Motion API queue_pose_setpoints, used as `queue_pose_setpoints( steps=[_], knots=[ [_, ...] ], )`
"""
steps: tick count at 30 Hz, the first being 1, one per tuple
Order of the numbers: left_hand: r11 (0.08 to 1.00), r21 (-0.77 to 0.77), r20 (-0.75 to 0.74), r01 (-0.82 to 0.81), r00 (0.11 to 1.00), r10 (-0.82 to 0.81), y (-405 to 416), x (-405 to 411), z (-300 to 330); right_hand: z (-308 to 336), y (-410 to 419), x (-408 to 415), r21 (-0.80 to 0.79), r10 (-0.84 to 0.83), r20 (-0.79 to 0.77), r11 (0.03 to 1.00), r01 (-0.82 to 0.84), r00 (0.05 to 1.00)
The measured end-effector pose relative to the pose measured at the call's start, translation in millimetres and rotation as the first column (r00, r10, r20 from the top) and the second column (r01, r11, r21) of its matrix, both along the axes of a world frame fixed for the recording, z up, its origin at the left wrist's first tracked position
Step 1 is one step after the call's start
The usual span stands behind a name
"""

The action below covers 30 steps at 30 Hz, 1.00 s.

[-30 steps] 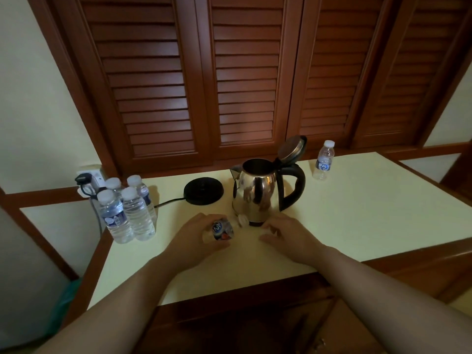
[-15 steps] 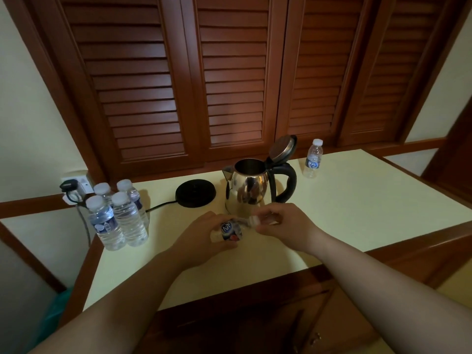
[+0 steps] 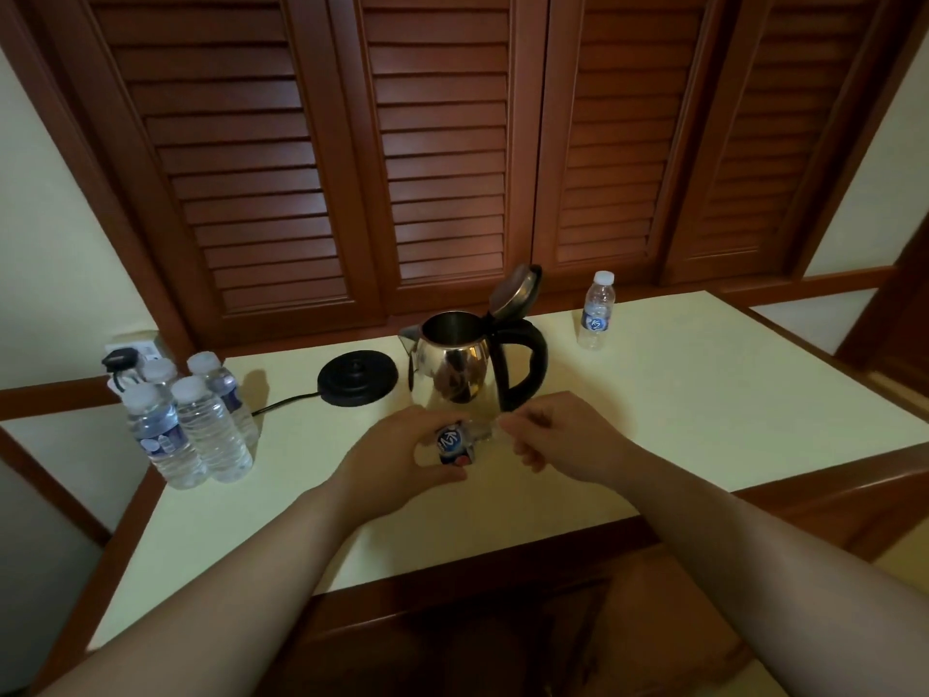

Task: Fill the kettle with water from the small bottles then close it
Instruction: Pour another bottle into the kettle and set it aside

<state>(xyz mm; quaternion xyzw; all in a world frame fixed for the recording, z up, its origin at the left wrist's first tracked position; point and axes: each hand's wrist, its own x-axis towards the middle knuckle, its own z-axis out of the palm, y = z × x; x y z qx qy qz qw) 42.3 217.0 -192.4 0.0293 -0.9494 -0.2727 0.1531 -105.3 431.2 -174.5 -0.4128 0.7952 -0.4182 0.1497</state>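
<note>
- small bottle (image 3: 455,442) mostly covered by the left hand (image 3: 397,460) — only the label and a bit of clear neck show at frame centre
- cap end hidden behind the right hand (image 3: 558,445); on or off, cannot tell
- kettle (image 3: 460,364) base hidden behind both hands
- wall plug (image 3: 120,357), left edge, partly blocked by the four bottles (image 3: 188,420)
- label text too small to read
- both forearms cut off at bottom edge
</note>
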Motion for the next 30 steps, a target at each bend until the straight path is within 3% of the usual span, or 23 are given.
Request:
queue_pose_setpoints(
  steps=[4,6,10,14,21,26,30],
  knots=[
    [0.999,0.041,0.006,-0.033,0.999,0.033,24,-14,-4,3,24,-24,-0.083,0.107,0.069,0.991,-0.101,0.992],
    [0.997,0.077,0.017,-0.022,1.0,0.021,38,-24,-5,3,35,-38,-0.039,0.128,0.031,0.991,-0.126,0.991],
    [0.995,0.097,0.035,-0.014,0.999,0.011,66,-51,-7,1,53,-66,0.068,0.083,-0.03,0.994,-0.08,0.996],
    [0.982,0.178,0.022,-0.061,0.998,0.058,92,-77,-8,-2,75,-103,0.034,0.106,0.01,0.994,-0.106,0.994],
    [0.972,0.226,0.014,-0.069,0.998,0.068,133,-124,-9,-1,104,-150,0.17,0.1,-0.124,0.982,-0.079,0.987],
    [0.969,0.217,0.011,-0.116,0.993,0.117,145,-150,-11,-1,119,-183,0.091,0.106,-0.034,0.99,-0.103,0.994],
    [0.945,0.253,-0.015,-0.206,0.976,0.216,154,-169,-13,-16,127,-216,0.209,0.051,-0.148,0.978,-0.019,0.988]
  ],
)
